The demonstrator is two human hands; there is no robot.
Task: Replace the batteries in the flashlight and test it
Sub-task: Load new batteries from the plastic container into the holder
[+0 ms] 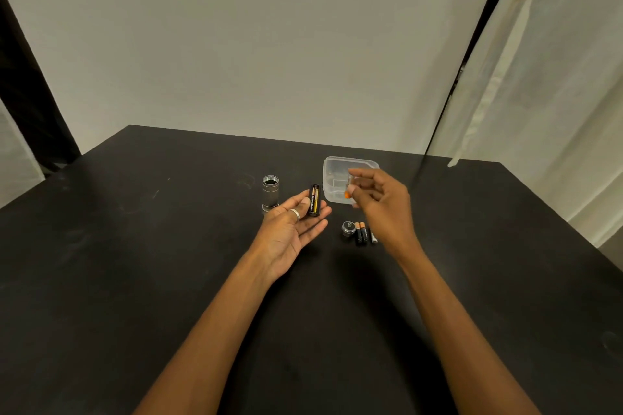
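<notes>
Battery holder (314, 200) with one cell fitted, pinched upright in half-open left hand (292, 229). Right hand (377, 202) curled around orange-tipped battery (347, 194). Flashlight body (270, 193) upright on black table (135, 246); end cap (348, 228) beside loose batteries (361, 232); clear tub (337, 175) behind.

Dim, warm indoor light; soft shadows under the forearms, wide-angle bending at the edges.

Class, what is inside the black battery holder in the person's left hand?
The battery holder shows one battery with a gold label; its other slots face away and cannot be seen.
</notes>
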